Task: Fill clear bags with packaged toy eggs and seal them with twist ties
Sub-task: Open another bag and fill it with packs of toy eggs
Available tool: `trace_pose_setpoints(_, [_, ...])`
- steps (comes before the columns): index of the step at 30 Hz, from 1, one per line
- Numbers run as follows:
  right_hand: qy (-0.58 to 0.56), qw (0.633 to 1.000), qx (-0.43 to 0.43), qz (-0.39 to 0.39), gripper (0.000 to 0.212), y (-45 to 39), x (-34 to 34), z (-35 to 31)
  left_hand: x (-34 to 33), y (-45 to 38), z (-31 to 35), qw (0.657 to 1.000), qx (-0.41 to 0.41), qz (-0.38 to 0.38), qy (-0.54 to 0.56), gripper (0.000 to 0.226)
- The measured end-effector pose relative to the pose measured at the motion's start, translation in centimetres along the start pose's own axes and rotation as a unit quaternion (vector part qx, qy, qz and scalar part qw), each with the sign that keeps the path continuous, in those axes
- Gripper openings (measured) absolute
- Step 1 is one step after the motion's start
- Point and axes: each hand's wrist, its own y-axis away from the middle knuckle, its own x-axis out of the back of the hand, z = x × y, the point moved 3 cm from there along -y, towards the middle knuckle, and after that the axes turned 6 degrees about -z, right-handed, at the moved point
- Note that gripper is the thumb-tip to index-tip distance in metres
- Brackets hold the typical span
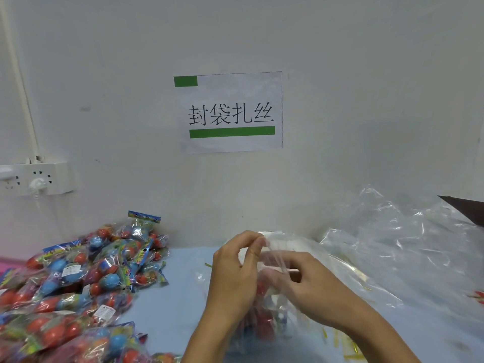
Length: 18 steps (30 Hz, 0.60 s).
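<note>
A clear bag (264,323) holding red toy eggs stands on the light blue table (178,305) between my hands. My left hand (235,268) pinches the bag's gathered top edge between thumb and fingers. My right hand (306,281) grips the bag's neck from the right, its fingers partly veiled by the plastic. A big pile of packaged toy eggs (73,286), red and blue in printed wrappers, lies on the left of the table. Gold twist ties (348,344) lie scattered on the table by my right forearm.
A heap of empty clear bags (398,247) fills the right side against the wall. A paper sign (230,112) hangs on the wall ahead. A white power strip (36,178) is mounted on the wall at left. A single twist tie (208,265) lies left of my left hand.
</note>
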Motion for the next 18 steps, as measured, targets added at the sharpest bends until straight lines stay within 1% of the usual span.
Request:
trace_pose_setpoints(1, [-0.025, 0.999, -0.004, -0.021, 0.019, 0.1, 0.0, -0.2, 0.0, 0.0, 0.0, 1.000, 0.006, 0.003, 0.009, 0.025])
trace_pose_setpoints(3, [-0.074, 0.995, -0.025, -0.068, 0.034, 0.5, 0.2, -0.4, 0.1, -0.1, 0.1, 1.000, 0.015, 0.011, 0.025, 0.026])
trace_pose_setpoints(4, [-0.081, 0.992, -0.035, -0.095, 0.037, 0.6, 0.2, -0.5, 0.2, -0.1, 0.3, 1.000, 0.012, 0.016, 0.022, 0.026])
trace_pose_setpoints(6, [-0.052, 0.991, -0.041, -0.117, 0.033, 0.8, 0.2, -0.7, 0.4, -0.1, 0.5, 1.000, -0.001, 0.010, 0.016, 0.024])
trace_pose_setpoints(7, [-0.011, 0.994, -0.039, -0.105, 0.028, 0.8, 0.1, -0.7, 0.2, -0.1, 0.6, 1.000, -0.005, -0.005, 0.014, 0.023])
trace_pose_setpoints(9, [0.107, 0.992, -0.044, -0.056, 0.017, 0.5, -0.4, -0.5, -0.3, 0.1, 0.8, 0.999, -0.006, -0.048, -0.001, 0.023])
trace_pose_setpoints(11, [0.192, 0.980, -0.047, -0.012, 0.018, 0.0, -1.0, -0.1, -0.7, 0.4, 1.0, 0.997, -0.017, -0.077, -0.026, 0.024])
trace_pose_setpoints(12, [0.214, 0.976, -0.039, -0.002, 0.017, -0.2, -1.4, 0.1, -0.8, 0.4, 1.0, 0.996, -0.023, -0.079, -0.034, 0.024])
trace_pose_setpoints(14, [0.237, 0.971, -0.022, -0.007, 0.012, -0.4, -1.9, 0.3, -0.6, 0.3, 1.0, 0.997, -0.018, -0.071, -0.030, 0.024])
trace_pose_setpoints(16, [0.222, 0.975, 0.006, -0.006, 0.020, -0.4, -2.0, 0.2, -0.2, 0.0, 0.6, 0.999, -0.006, -0.042, -0.008, 0.023])
trace_pose_setpoints(18, [0.213, 0.976, 0.034, 0.027, 0.023, -0.2, -1.8, -0.4, 0.2, -0.2, 0.2, 1.000, -0.003, -0.001, 0.007, 0.022])
